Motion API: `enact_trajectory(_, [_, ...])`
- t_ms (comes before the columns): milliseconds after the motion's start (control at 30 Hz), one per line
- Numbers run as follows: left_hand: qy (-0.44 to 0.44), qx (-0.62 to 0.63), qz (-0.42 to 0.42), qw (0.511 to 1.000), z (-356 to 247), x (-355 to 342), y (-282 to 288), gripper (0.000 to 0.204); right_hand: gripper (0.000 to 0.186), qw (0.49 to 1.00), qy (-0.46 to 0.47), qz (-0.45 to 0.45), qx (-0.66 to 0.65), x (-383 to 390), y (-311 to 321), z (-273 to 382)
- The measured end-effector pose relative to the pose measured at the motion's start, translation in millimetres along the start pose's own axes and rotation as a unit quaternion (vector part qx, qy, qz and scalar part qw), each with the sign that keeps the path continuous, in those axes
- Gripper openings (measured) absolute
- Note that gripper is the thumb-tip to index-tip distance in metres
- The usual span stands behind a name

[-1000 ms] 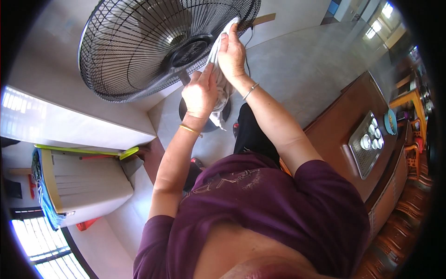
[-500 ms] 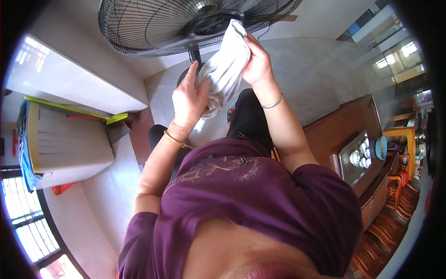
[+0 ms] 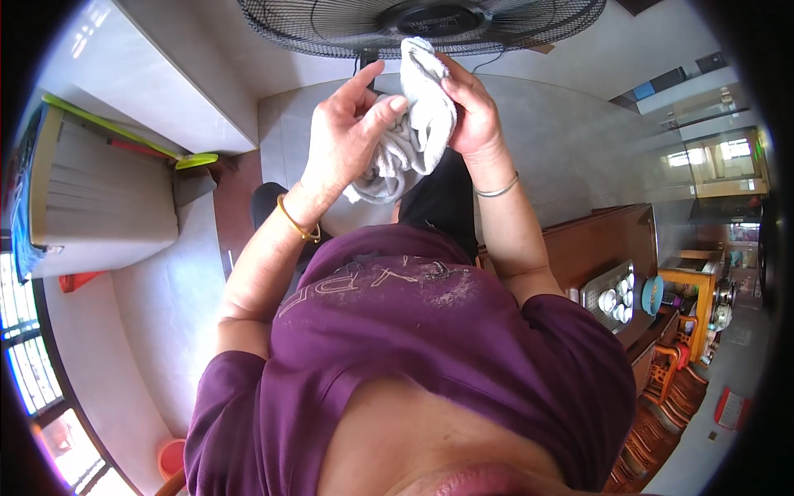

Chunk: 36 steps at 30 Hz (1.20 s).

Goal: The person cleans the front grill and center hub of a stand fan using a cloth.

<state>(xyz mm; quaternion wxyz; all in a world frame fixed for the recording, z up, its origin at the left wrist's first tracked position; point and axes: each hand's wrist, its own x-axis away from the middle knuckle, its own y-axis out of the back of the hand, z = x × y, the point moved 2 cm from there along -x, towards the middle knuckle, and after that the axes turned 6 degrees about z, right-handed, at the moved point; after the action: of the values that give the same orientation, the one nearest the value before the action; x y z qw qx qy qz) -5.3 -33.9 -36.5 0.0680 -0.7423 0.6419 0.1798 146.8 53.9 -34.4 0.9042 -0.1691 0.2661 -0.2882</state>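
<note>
A crumpled white cloth (image 3: 426, 107) hangs between my two hands, in front of the fan. My right hand (image 3: 475, 112) grips its upper right side, with the thumb lying on the front and the fingers behind. My left hand (image 3: 339, 136) is at the cloth's left side; its index finger points upward and its thumb rests over the folds. The other fingers of that hand are partly hidden. Below, the cloth bunches into loose folds above my knees. The black fan (image 3: 434, 21) stands just beyond the cloth, its wire cage cut off by the top edge.
On the right, a brown wooden table (image 3: 595, 236) bears a metal tray (image 3: 594, 289) with several white cups and a blue bowl (image 3: 652, 295). Carved wooden chairs (image 3: 662, 413) stand behind it. At the left are a pale cabinet (image 3: 107, 190) and a yellow-green long-handled thing (image 3: 196, 160).
The cloth has gone from stretched out to more bunched, and my left thumb has moved up over it. The view has shifted, so the fan appears higher and farther right.
</note>
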Motion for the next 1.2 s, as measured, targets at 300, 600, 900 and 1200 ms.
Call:
enact_trajectory(300, [0.107,0.291,-0.017,0.951,2.2,-12.5,12.9,0.013,0.047,0.977,-0.072,0.014,0.198,5.0,0.4,10.4])
enact_trajectory(600, [0.087,0.36,-0.03,0.928,5.6,-21.3,29.4,0.012,0.03,0.931,-0.207,0.041,0.297,41.0,43.1,22.5])
enact_trajectory(900, [0.139,0.094,0.02,0.986,10.9,-38.5,-3.8,0.008,0.056,0.997,0.076,0.012,0.017,36.7,40.4,26.9])
enact_trajectory(1200, [0.157,0.167,0.09,0.969,45.4,-61.6,-62.1,0.009,0.03,0.982,0.114,-0.14,-0.054,32.9,45.0,38.6])
